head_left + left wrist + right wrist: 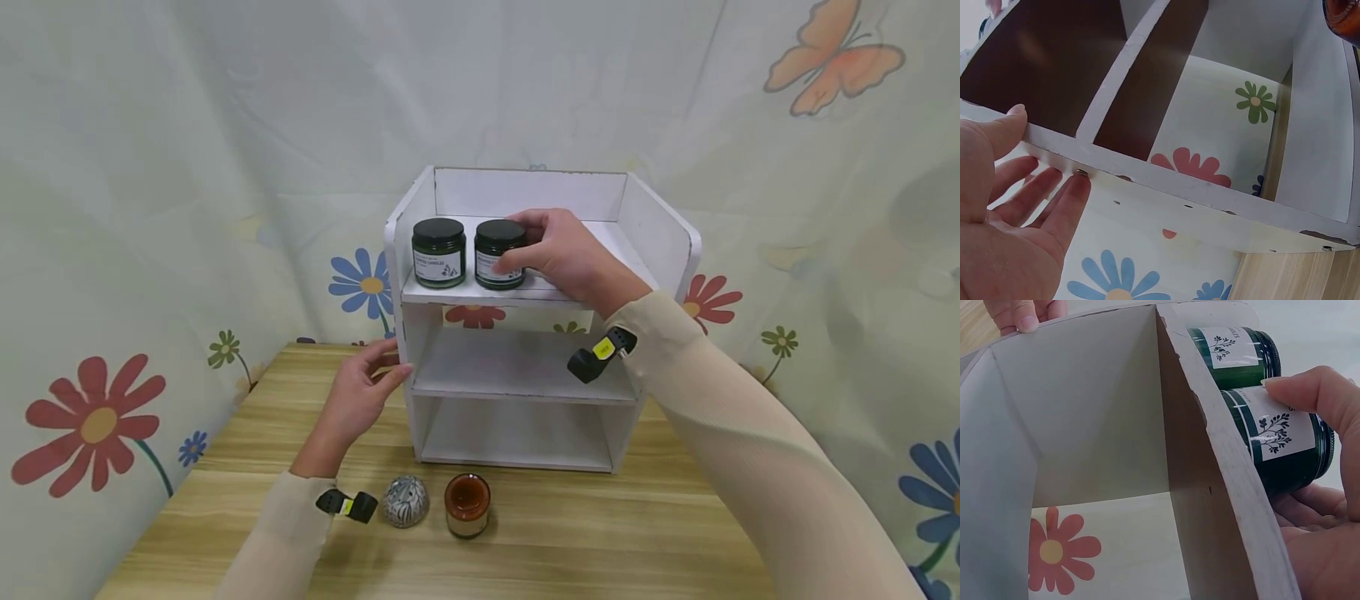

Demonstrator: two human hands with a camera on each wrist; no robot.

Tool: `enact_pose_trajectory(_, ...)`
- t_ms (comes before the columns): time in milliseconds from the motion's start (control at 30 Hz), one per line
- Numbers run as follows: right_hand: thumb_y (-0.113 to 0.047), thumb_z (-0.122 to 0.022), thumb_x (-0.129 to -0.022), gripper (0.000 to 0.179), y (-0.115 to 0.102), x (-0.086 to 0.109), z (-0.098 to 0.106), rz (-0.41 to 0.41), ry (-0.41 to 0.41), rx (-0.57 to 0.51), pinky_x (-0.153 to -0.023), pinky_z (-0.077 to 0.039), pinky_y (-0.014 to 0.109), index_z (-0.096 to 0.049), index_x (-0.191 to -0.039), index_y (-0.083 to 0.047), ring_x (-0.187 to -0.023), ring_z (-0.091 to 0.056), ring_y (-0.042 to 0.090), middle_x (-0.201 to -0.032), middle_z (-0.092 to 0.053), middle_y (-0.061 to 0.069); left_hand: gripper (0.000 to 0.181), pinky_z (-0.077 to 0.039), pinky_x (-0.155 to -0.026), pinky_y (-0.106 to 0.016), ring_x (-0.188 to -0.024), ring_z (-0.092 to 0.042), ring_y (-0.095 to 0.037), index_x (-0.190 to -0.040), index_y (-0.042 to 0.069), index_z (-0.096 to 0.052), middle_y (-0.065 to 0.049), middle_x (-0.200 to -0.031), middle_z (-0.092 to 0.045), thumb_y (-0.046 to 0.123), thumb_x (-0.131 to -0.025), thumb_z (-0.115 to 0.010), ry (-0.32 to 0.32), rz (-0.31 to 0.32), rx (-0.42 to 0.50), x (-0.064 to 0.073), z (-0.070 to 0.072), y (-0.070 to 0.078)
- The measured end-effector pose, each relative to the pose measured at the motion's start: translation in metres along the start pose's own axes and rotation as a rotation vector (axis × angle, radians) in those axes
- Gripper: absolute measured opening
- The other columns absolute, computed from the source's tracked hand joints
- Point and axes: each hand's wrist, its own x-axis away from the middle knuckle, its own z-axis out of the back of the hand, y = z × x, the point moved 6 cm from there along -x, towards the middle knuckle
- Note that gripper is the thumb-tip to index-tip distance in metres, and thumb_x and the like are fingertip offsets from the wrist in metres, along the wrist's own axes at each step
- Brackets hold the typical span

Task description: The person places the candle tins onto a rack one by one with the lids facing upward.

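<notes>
On the top level of a white shelf unit (525, 387) stand two dark green candle jars with black lids and white labels. My right hand (562, 254) grips the right-hand candle jar (487, 265), thumb across its label and fingers behind it, as the right wrist view also shows. Just to its left is the other candle jar (438, 254), with a narrow gap between them. My left hand (360, 392) touches the front edge of the unit's left side panel, thumb at the edge and fingers along the outer face in the left wrist view.
An amber glass candle (467, 506) and a round black-and-white patterned object (406, 502) stand on the wooden table (600, 533) before the unit. Two lower shelf levels face forward. A flower-printed curtain (225, 125) hangs behind and at both sides.
</notes>
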Motion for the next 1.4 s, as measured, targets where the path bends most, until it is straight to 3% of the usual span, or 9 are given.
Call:
enact_pose_trajectory(1000,-0.026,-0.087,-0.081,0.063,-0.0026,0.0031,0.0005,-0.037,-0.029,0.051,-0.108,-0.04,0.041,-0.061,-0.138,-0.019,-0.12,-0.058,0.02,-0.128,-0.07,0.0,0.05,-0.05,-0.111,-0.05,-0.13,-0.06,-0.033,-0.146,0.014,-0.055,-0.01,-0.145,-0.058,0.028,-0.1,-0.068,-0.008,-0.01,0.001,-0.0004,-0.0007,-0.0002)
enact_pose_trajectory(1400,-0.026,-0.088,-0.081,0.065,-0.0014,0.0091,0.0094,-0.016,-0.007,-0.003,-0.116,-0.039,0.041,-0.06,-0.139,-0.017,-0.121,-0.063,0.015,-0.128,-0.071,0.001,0.052,-0.049,-0.112,-0.049,-0.131,-0.059,-0.032,-0.147,0.017,-0.055,-0.008,-0.146,-0.057,0.03,-0.099,-0.069,-0.012,0.008,0.013,-0.0031,-0.0036,-0.0028)
